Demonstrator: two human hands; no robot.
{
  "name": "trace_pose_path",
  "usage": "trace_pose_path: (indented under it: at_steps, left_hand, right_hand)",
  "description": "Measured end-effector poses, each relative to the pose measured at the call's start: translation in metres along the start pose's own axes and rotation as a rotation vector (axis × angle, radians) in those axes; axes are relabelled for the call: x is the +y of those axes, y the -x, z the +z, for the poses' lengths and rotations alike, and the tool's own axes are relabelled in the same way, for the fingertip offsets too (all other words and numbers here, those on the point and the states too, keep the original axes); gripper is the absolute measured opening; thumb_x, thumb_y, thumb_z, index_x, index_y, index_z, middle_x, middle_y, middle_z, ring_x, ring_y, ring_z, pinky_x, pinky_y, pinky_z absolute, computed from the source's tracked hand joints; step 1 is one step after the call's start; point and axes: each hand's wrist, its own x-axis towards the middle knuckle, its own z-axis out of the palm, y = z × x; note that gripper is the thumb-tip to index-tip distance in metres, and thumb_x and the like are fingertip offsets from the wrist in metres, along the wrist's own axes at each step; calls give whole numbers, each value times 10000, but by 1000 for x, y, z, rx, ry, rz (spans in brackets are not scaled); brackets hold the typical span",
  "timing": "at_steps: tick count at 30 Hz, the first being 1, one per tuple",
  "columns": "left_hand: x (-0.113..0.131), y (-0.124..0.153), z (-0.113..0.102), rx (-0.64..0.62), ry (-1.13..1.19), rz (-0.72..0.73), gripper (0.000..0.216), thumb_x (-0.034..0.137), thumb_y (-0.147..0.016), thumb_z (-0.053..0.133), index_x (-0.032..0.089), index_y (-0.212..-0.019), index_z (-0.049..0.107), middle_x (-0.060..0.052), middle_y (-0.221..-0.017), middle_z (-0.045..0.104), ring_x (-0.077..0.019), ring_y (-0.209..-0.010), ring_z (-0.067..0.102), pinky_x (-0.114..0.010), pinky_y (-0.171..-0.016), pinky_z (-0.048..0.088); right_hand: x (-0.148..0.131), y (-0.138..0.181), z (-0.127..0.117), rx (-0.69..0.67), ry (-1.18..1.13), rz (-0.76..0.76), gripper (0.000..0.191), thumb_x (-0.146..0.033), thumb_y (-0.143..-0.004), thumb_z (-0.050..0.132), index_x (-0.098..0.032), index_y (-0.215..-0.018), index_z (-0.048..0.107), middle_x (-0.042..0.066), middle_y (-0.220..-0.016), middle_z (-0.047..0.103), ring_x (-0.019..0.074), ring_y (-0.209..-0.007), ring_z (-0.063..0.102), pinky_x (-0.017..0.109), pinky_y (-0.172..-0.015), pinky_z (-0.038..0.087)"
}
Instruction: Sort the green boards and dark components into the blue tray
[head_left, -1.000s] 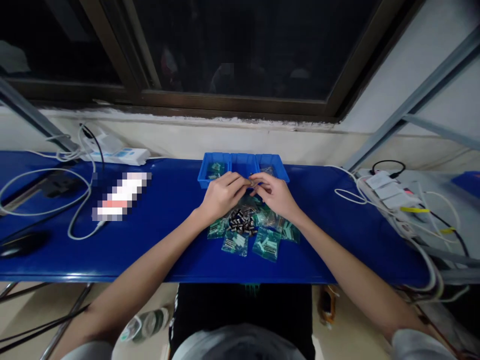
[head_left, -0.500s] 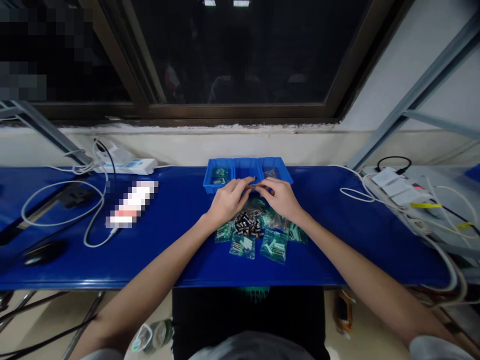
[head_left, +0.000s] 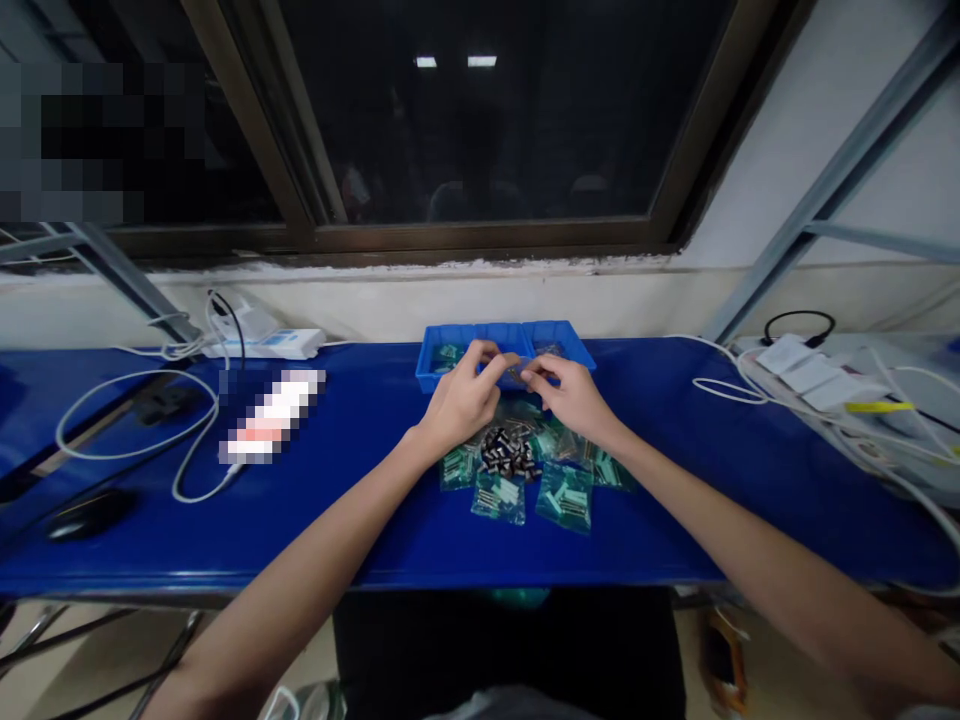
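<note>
My left hand (head_left: 465,400) and my right hand (head_left: 570,395) meet over the front wall of a blue three-compartment plastic tray (head_left: 431,372). Their fingertips pinch a small clear plastic bag (head_left: 514,369) from both sides. Below my wrists lies a heap of small dark cylindrical components (head_left: 508,452). Around it are several small plastic bags of green-and-silver parts, among them one (head_left: 497,498) and another (head_left: 564,496). Both outer tray compartments hold small bagged items, and my fingers hide the middle one.
A blue workbench (head_left: 135,540) runs under a window, with a white power strip (head_left: 262,345), white cables (head_left: 127,420), a black mouse (head_left: 90,515) and a pixelated object (head_left: 270,418) to the left. Papers (head_left: 817,385) and cables lie to the right.
The whole scene has shifted slightly right and lower in view as my head moved. My hands stay together at the tray, pinching the small bag.
</note>
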Motion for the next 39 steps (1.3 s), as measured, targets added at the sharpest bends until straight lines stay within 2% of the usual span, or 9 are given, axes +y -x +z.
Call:
trace_pose_path:
  at_steps: [4, 8, 12, 16, 18, 25, 30, 34, 39]
  left_hand:
    - [-7, 2, 1, 5, -66, 51, 298, 99, -920, 446, 211, -1174, 556, -107, -1135, 479, -188, -954, 565, -298, -708, 543]
    - [-9, 2, 1, 47, -48, 86, 221, 193, -961, 472, 220, -1142, 595, -96, -1110, 486, -174, -911, 570, -297, -695, 544]
    - [-9, 2, 1, 80, -5, 75, 219, 203, -985, 459, 205, -1143, 611, -88, -1105, 533, -171, -959, 579, -318, -796, 543]
    - [-11, 2, 1, 107, 11, 65, 205, 194, -992, 451, 179, -1112, 616, -81, -1063, 604, -177, -985, 590, -336, -846, 537]
    - [-12, 2, 2, 107, 18, 72, 196, 188, -993, 449, 173, -1087, 621, -68, -994, 635, -171, -929, 601, -334, -827, 537]
    - [-11, 3, 2, 76, -12, 76, 183, 197, -992, 453, 152, -1060, 616, -50, -875, 643, -172, -818, 591, -332, -760, 529]
    - [-3, 3, -3, 46, 34, 32, 267, 170, -980, 417, 162, -1225, 521, -73, -1019, 632, -189, -929, 607, -344, -810, 545]
    - [-3, 2, -5, -45, 33, 6, 393, 67, -928, 356, 177, -1282, 488, -103, -1114, 574, -206, -1029, 592, -330, -802, 563]
    - [-10, 2, -4, 13, 4, 26, 323, 131, -961, 419, 203, -1255, 531, -100, -1144, 529, -191, -1018, 582, -330, -818, 559]
  right_hand:
    - [-4, 2, -1, -63, -133, 82, 270, -413, -935, 515, -199, -792, 599, 17, -724, 603, 123, -520, 525, 265, -479, 423]
    - [-6, 3, -1, -100, -219, 126, 285, -426, -939, 518, -201, -789, 606, 27, -756, 613, 113, -517, 525, 266, -479, 436]
    - [-2, 3, 1, -74, -337, 157, 252, -434, -923, 539, -198, -913, 628, 63, -849, 643, 172, -693, 631, 250, -474, 475]
    - [1, 4, 4, 11, -377, 147, 302, -372, -926, 527, -224, -1189, 537, 118, -1141, 625, 217, -885, 672, 236, -465, 512]
    - [1, 5, 5, 0, -324, 110, 320, -326, -931, 513, -233, -1237, 518, 127, -1206, 612, 221, -929, 671, 241, -481, 529]
    - [-11, 9, 9, -3, -125, 77, 154, -296, -901, 569, -225, -1017, 640, 68, -942, 696, 218, -874, 676, 274, -545, 551]
    - [-17, 8, 7, 30, -157, 90, 136, -306, -906, 546, -209, -891, 640, 43, -810, 679, 195, -781, 665, 265, -540, 520]
    - [-13, 6, 6, 42, -259, 138, 150, -338, -887, 567, -203, -923, 619, 45, -781, 664, 194, -747, 653, 254, -499, 492]
    - [-9, 5, 7, 39, -441, 179, 236, -311, -865, 607, -207, -1069, 552, 22, -741, 646, 170, -673, 636, 247, -484, 468]
